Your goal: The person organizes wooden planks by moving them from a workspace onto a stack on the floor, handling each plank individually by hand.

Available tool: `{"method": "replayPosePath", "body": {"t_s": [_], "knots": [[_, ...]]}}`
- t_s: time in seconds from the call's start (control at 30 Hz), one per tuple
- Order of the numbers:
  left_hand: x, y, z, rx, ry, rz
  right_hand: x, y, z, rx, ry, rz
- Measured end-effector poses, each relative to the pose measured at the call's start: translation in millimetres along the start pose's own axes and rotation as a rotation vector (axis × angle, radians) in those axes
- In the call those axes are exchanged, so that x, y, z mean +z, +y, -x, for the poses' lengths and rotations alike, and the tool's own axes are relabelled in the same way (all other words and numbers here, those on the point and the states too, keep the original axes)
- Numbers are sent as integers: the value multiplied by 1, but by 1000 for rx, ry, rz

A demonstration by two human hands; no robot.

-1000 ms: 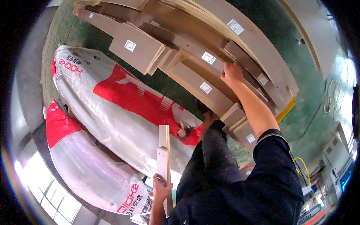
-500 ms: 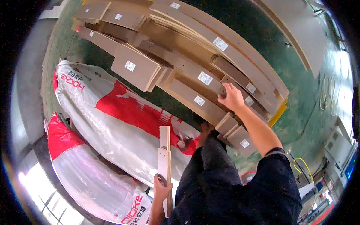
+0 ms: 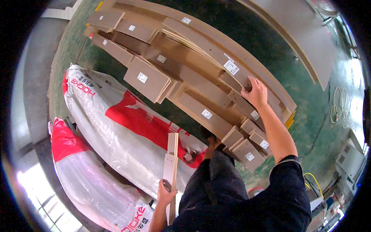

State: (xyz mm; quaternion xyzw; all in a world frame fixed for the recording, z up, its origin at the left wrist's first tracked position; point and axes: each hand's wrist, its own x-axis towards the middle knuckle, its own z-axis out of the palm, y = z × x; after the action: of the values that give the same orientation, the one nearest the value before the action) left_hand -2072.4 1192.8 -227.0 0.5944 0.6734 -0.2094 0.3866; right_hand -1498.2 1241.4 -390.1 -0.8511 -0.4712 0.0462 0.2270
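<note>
Stands over a stack (image 3: 193, 89) of brown fibreboard pieces, each with a small white label, piled crosswise on a green floor (image 3: 309, 127).

Grips a pair of narrow strips (image 3: 171, 162) in the left hand (image 3: 165, 193), fist closed round their lower end, strips upright and face to face, in front of the sacks. Reaches out with the right hand (image 3: 255, 92), palm down on a long board (image 3: 232, 67) near the top of the stack, fingers bent over its surface. Hard to tell whether clamped on an edge or only pressing.

Looks like the picking step: one hand already loaded, the other laid on a further piece. Lifting that long board would call for a firm hold on an edge and a clean pull along its length, since shorter blocks lie just beside and under it and could slide. One-handed, too, with the strips kept clear of the body.

As for containers: two big white-and-red sacks (image 3: 116, 127) lying side by side, left of the stack, touching each other. Plastic, bulging, closed. Contents pale through the skin, but not possible to say what.

Further off: a large flat panel (image 3: 301, 38) on the floor beyond the stack, and a coiled yellow cable (image 3: 340, 104) to the right.
</note>
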Motion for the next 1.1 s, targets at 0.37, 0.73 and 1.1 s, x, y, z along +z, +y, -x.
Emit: {"method": "replayPosePath", "body": {"t_s": [0.37, 0.73, 1.1], "knots": [[5, -14, 5, -50, -57, 3, 12, 29, -16, -12, -110, 60], [15, 1, 8, -86, -39, -15, 22, 16, -32, 235, -367, 215], [23, -2, 9, -69, -34, 0, 33, 39, -43, 228, -291, 194]]}}
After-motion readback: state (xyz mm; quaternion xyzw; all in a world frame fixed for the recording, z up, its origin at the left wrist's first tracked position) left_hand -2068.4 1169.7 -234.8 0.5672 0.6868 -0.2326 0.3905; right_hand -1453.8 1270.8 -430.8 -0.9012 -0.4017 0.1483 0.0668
